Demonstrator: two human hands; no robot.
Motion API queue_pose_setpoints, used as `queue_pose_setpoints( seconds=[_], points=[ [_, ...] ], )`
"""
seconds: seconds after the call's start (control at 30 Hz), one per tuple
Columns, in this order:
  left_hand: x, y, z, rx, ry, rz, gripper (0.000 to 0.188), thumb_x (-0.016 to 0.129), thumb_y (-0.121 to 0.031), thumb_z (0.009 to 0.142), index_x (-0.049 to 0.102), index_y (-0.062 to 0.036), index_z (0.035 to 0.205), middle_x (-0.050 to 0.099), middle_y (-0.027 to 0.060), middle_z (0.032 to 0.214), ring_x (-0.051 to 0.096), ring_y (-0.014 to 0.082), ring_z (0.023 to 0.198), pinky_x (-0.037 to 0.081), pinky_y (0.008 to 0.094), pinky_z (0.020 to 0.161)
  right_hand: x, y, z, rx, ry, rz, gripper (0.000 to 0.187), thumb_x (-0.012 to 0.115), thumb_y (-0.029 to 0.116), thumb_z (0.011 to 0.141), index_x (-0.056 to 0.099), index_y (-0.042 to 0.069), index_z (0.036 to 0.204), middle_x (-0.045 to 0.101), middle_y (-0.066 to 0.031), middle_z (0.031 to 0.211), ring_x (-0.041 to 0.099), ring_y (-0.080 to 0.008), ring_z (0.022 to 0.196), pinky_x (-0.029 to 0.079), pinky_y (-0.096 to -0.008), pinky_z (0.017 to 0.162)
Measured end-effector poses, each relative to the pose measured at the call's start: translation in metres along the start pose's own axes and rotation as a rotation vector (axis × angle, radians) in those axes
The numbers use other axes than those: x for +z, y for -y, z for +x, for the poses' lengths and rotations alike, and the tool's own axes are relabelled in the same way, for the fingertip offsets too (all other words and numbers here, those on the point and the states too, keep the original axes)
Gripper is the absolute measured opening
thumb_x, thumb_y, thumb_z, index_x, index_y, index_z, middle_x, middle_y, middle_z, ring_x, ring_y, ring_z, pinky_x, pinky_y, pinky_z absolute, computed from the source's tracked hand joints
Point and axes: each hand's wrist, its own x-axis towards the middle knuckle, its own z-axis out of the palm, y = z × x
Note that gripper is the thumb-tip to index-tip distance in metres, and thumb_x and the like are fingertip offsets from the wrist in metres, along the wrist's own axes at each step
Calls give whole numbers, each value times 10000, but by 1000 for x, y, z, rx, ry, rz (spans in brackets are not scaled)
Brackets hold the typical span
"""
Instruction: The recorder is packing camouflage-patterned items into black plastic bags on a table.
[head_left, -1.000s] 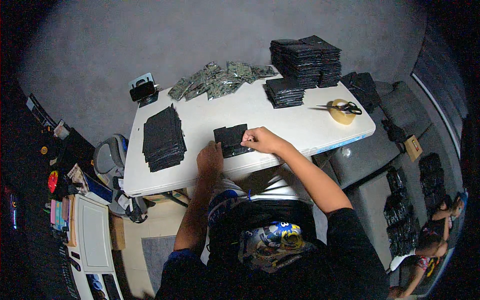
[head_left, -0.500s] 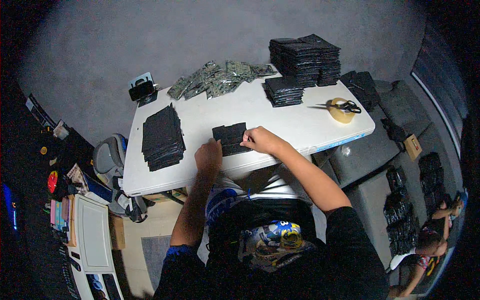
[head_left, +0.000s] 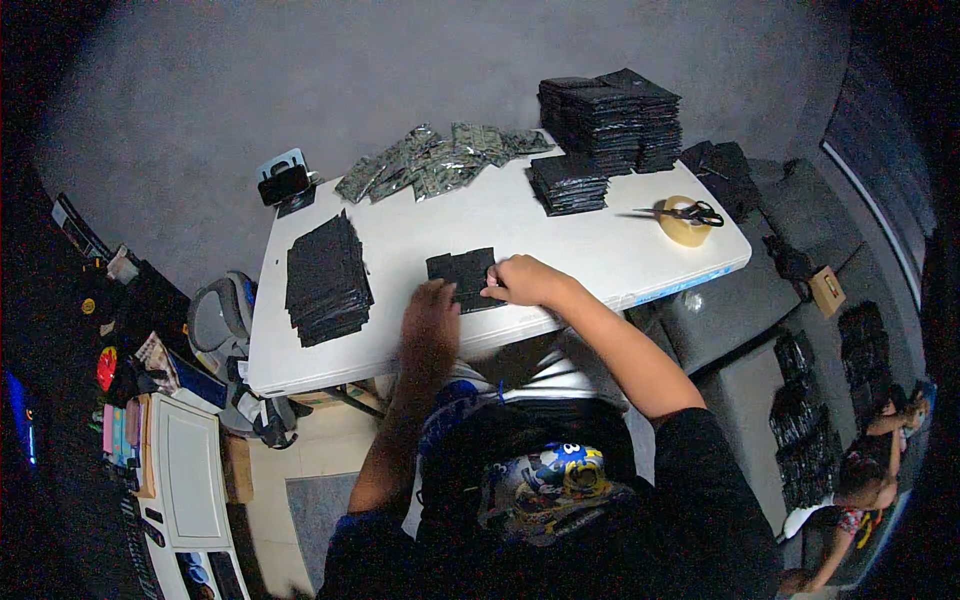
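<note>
The person's blurred left hand [head_left: 430, 318] hides the seven-o'clock corner of a black packet [head_left: 470, 274]; the right hand [head_left: 525, 281] overlaps its three-o'clock edge; at six o'clock the lower border crops a black T-shirt [head_left: 690, 510]

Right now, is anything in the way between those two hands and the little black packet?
Nothing visible: the left hand is at the black packet's lower left, the right hand at its right edge. The tape and scissors lie off to the right.
</note>
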Motion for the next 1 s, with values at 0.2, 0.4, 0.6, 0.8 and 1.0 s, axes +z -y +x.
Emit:
queue_pose_setpoints(
  seconds=[0.2, 0.4, 0.6, 0.8, 1.0],
  points=[
    [9, -26, -28, -29, 89, 130, 653, 636, -188, 1023, 387, 149, 1523, 439, 362, 1560, 454, 485, 1449, 383, 531, 1214, 9, -10, -6, 22, -93, 51, 408, 720, 463, 969, 750, 55, 974, 751, -224, 894, 715, -445, 882, 557, -514, 827],
    [-3, -37, -24, -28, 173, 155, 656, 614, -209, 1035, 372, 144, 1531, 432, 368, 1556, 437, 494, 1455, 352, 545, 1231, 8, -1, -15, 83, -186, -27, 341, 740, 385, 949, 712, 47, 996, 745, -202, 951, 722, -422, 903, 563, -537, 833],
    [8, -24, -33, -65, 142, 7, 654, 585, -223, 1038, 366, 152, 1528, 414, 369, 1566, 408, 502, 1473, 319, 571, 1246, 35, 90, -57, -146, -478, -11, 430, 660, 141, 945, 628, -24, 1341, 562, -273, 1460, 553, -452, 1324, 440, -502, 1156],
    [6, -21, -33, -6, 189, 179, 646, 549, -243, 1059, 357, 155, 1530, 420, 352, 1574, 401, 485, 1486, 303, 566, 1253, 90, 96, -68, 6, -465, -46, 600, 550, 235, 1042, 435, -61, 1550, 373, -344, 1612, 357, -473, 1522, 296, -542, 1260],
    [1, -25, -37, -65, 160, 166, 673, 547, -330, 1081, 366, 129, 1538, 435, 310, 1585, 384, 474, 1500, 296, 592, 1244, 98, 101, -70, 125, -414, -211, 658, 548, 349, 1047, 427, -41, 1564, 335, -289, 1659, 300, -449, 1560, 250, -576, 1269]
  ],
)
